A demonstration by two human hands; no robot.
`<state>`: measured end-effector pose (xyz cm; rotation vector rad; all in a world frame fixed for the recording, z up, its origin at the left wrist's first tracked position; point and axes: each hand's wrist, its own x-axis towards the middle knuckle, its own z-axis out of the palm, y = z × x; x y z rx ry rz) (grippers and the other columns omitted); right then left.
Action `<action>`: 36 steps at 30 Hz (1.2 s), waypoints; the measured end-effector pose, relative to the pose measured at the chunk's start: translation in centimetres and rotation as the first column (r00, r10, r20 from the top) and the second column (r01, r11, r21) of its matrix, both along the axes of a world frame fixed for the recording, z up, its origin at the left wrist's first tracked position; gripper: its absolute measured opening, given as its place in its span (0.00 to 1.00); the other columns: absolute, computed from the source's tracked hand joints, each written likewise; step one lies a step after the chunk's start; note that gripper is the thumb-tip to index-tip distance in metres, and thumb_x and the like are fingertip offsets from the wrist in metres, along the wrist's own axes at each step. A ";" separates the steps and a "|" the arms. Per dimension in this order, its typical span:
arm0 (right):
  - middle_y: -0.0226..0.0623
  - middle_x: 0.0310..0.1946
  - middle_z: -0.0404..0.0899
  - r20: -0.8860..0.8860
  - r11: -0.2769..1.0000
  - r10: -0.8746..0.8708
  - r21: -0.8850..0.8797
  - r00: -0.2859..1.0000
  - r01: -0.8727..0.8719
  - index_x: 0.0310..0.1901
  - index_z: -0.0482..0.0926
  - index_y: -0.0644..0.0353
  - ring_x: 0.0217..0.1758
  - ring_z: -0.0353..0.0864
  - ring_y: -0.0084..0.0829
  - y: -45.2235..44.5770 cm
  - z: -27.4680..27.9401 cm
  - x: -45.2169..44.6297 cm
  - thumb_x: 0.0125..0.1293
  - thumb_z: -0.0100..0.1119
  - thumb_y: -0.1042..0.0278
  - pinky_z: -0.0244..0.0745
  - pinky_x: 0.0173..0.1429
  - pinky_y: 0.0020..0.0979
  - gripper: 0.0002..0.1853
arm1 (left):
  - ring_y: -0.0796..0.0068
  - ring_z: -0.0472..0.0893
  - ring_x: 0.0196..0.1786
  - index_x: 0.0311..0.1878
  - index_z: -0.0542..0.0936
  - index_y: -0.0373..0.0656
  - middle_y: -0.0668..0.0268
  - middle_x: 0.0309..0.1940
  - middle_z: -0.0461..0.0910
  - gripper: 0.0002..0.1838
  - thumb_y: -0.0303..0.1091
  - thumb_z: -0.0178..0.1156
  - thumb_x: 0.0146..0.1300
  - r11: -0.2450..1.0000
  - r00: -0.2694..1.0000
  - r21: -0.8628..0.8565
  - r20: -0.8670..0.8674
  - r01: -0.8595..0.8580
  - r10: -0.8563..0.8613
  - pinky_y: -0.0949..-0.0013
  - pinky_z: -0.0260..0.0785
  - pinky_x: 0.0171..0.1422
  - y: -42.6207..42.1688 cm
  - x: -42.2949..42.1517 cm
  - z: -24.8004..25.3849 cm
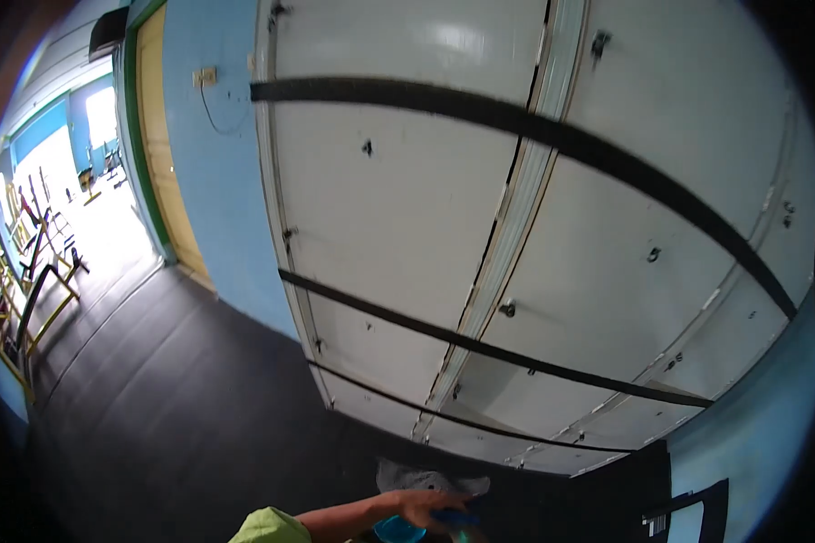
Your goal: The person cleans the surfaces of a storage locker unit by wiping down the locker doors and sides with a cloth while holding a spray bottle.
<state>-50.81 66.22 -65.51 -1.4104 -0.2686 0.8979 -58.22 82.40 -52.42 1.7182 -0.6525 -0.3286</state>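
Note:
At the bottom edge of the head view, my left hand reaches in from the lower left, below a yellow-green sleeve. Its fingers point right and are small and smeared, so their grip is unclear. A dark blue thing shows at the fingertips, but whether the hand holds it cannot be made out. Just under the hand is a bright teal round object, cut off by the frame. Behind the hand lies a grey cloth-like piece on the dark floor. My right hand cannot be made out.
Tall white lockers with dark bands and small latches stand ahead. To the left are a blue wall, a yellow door, dark flooring and frame-like equipment by a bright opening. A dark-framed object stands at lower right.

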 end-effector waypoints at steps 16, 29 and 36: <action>0.42 0.54 0.74 0.502 0.762 -0.600 0.594 0.623 0.256 0.61 0.65 0.62 0.55 0.75 0.33 16.6 35.6 3.2 0.64 0.57 0.64 0.69 0.60 0.34 0.26 | 0.65 0.71 0.64 0.63 0.66 0.38 0.55 0.58 0.74 0.26 0.29 0.61 0.62 0.973 0.953 0.077 0.233 -0.217 0.194 0.61 0.62 0.67 23.4 -8.9 26.9; 0.44 0.61 0.70 0.453 0.496 -0.846 0.862 -0.281 -0.103 0.70 0.56 0.64 0.63 0.71 0.35 19.2 68.4 10.8 0.66 0.55 0.64 0.63 0.67 0.31 0.33 | 0.75 0.78 0.35 0.44 0.77 0.40 0.64 0.34 0.80 0.15 0.31 0.62 0.52 0.531 0.169 -0.202 0.806 -0.823 0.568 0.69 0.71 0.41 26.4 2.5 65.2; 0.55 0.64 0.67 0.429 0.517 -0.691 0.856 -0.582 0.017 0.71 0.55 0.66 0.67 0.68 0.48 23.3 80.2 16.0 0.65 0.54 0.67 0.63 0.67 0.34 0.34 | 0.74 0.79 0.37 0.44 0.77 0.37 0.62 0.34 0.79 0.15 0.33 0.62 0.53 0.574 0.167 -0.237 0.810 -0.784 0.562 0.68 0.72 0.42 28.1 5.6 70.7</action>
